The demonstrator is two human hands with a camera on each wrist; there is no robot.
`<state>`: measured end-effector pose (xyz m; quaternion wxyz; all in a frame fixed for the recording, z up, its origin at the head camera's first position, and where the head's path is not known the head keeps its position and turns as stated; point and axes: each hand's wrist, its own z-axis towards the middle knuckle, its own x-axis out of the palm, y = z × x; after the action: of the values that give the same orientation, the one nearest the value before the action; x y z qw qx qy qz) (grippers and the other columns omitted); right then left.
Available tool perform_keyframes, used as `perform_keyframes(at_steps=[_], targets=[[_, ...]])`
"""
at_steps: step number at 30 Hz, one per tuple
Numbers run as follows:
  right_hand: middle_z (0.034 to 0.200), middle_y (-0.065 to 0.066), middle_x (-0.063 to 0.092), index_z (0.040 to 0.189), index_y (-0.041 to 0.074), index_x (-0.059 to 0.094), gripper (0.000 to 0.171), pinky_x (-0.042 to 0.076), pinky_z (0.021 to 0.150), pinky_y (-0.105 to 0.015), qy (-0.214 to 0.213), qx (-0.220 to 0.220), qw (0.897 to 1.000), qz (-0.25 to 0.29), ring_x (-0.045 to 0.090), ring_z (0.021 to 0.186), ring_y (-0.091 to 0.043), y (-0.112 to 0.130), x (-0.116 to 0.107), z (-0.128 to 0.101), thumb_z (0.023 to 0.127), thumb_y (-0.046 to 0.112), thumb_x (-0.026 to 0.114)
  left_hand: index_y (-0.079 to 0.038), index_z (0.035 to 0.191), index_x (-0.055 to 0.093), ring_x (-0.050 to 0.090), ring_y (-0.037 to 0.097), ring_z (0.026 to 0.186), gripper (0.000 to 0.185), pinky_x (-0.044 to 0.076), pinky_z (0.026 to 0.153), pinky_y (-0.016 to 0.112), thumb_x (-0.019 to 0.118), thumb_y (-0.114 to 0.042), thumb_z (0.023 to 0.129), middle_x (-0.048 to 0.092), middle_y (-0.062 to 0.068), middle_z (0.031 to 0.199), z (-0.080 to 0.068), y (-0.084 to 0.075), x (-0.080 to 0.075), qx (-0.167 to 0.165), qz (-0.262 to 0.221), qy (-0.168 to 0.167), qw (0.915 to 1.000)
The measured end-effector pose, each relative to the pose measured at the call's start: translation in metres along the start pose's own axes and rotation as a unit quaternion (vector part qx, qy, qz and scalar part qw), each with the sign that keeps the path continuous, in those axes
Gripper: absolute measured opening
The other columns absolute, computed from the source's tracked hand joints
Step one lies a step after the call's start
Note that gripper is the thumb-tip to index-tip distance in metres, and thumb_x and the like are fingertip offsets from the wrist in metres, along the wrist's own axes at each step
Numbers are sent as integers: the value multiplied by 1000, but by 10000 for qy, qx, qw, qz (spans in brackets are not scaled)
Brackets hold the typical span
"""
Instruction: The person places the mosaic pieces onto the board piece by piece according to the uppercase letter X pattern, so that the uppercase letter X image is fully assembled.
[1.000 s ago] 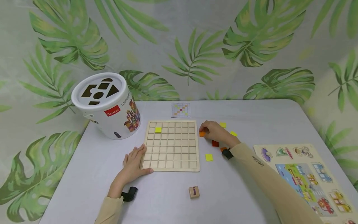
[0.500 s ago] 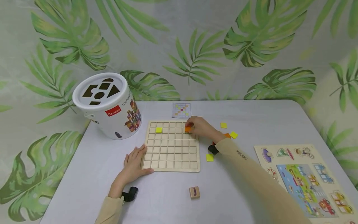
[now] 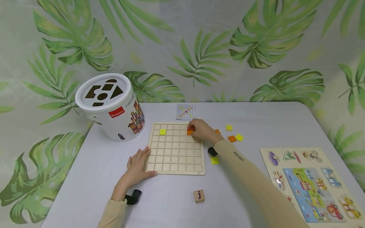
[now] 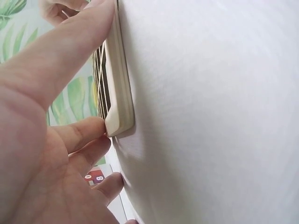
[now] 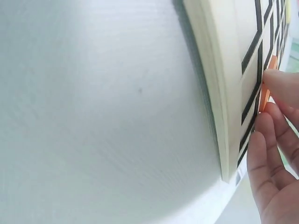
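A square wooden grid board point(image 3: 176, 152) lies flat on the table. One yellow tile point(image 3: 162, 132) sits in a cell near its upper left. My right hand point(image 3: 201, 129) pinches an orange tile point(image 3: 189, 132) at the board's upper right; the right wrist view has this orange tile point(image 5: 265, 95) between thumb and fingertips, against the grid. With fingers spread, my left hand point(image 3: 138, 166) rests against the board's lower left corner. In the left wrist view the thumb point(image 4: 65, 51) lies along the board's edge point(image 4: 122, 88) and the fingertips touch its corner.
Right of the board lie loose orange tiles point(image 3: 232, 138) and yellow tiles point(image 3: 229, 127), some partly behind the right arm. A pattern card point(image 3: 186, 112) lies behind the board. Also around are a white bucket point(image 3: 114, 123), a letter block point(image 3: 199, 196) and a picture puzzle point(image 3: 310, 186).
My right hand has carried the orange tile leftward from beside the board onto its upper right cells, shifting slightly left in the last half second. The left hand stays in place.
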<state>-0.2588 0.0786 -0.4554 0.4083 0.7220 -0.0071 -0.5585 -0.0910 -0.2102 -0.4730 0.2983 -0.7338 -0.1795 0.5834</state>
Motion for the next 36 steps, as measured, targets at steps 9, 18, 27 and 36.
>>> perform_keyframes(at_steps=[9, 18, 27, 36], targets=[[95, -6, 62, 102, 1, 66, 17, 49, 77, -33, -108, -17, 9985, 544, 56, 87, -22, -5, -23, -30, 84, -1, 65, 3, 148, 27, 3, 41, 142, 95, -5, 105, 65, 80, -35, 77, 15, 18, 157, 1, -1, 0, -17, 70, 13, 10000], [97, -5, 64, 105, 1, 66, 18, 50, 75, -31, 64, -18, 9986, 523, 55, 84, -18, -19, -31, -90, 87, 1, 63, -2, 150, 24, 15, 41, 135, 102, 17, 94, 61, 80, -41, 75, 17, 15, 156, 4, -1, -6, 102, 609, 1, 9981], [97, -3, 65, 102, 2, 66, 22, 51, 74, -30, 347, -151, 9973, 623, 56, 84, -19, -26, -21, -135, 81, -1, 71, 1, 151, 15, 3, 43, 141, 116, 2, 104, 68, 82, -47, 70, 9, 15, 159, 19, 0, -15, 218, 769, 414, 9959], [90, 1, 58, 98, 6, 67, 26, 47, 73, -27, 397, -327, 9986, 92, 50, 81, -15, -24, -9, -148, 75, -4, 74, 5, 150, 12, 0, 41, 142, 124, -3, 108, 63, 84, -48, 65, 4, 17, 159, 29, 6, -16, 371, 693, 599, 9951]])
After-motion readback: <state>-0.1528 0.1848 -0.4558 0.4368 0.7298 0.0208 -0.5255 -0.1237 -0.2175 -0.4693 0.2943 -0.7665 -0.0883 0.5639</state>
